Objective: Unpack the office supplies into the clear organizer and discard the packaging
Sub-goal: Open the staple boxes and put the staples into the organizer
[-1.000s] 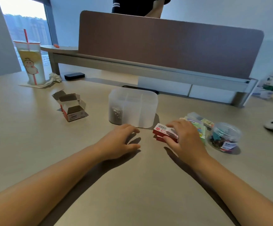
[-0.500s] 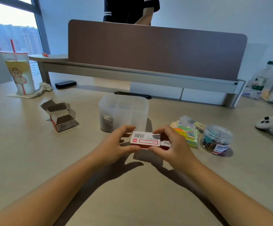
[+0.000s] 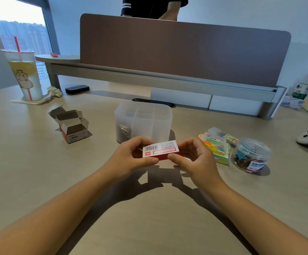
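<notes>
At the centre of the head view, a small red-and-white box (image 3: 159, 150) is held above the bench (image 3: 29, 181), between the two hands. Its long axis runs left to right across the frame, barcode label facing up. The left hand (image 3: 131, 157) pinches the left end, thumb under the near edge and fingers curled over the far side; the right hand (image 3: 195, 157) pinches the right end the same way. Both hands are equally near, so either end flap could be opened, I judge.

Just beyond the box, toward the upper middle of the frame, stands the clear organizer (image 3: 143, 122), metal clips in its near-left compartment. An emptied, open carton (image 3: 72, 127) sits to the left, sticky notes (image 3: 216, 147) and a clip jar (image 3: 250, 155) to the right.
</notes>
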